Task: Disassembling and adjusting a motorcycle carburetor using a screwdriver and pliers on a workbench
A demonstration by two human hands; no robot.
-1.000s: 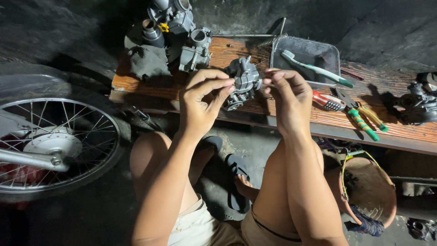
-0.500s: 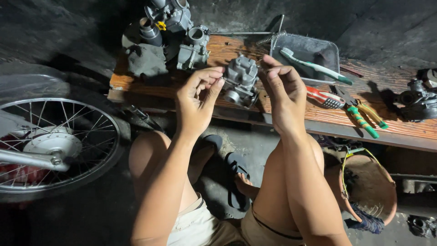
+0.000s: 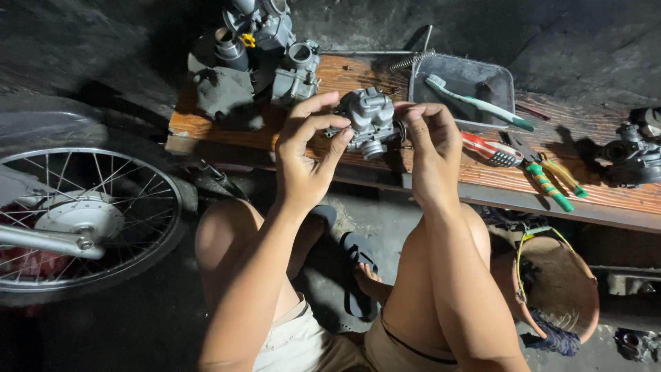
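The left hand (image 3: 303, 158) and right hand (image 3: 430, 148) cover both flanks of the grey carburettor (image 3: 370, 118); whatever the fingertips pinch there is too small to tell, so neither grip can be confirmed as closed on a part. The spoked wheel (image 3: 76, 213) is cut off by the left edge. The engine parts (image 3: 265, 31) at the tabletop's (image 3: 620, 196) far end run past the top edge. The dark metal assembly (image 3: 633, 151) on the right is cropped by the right edge and lost in shadow. The woven basket's (image 3: 561, 289) contents are obscured.
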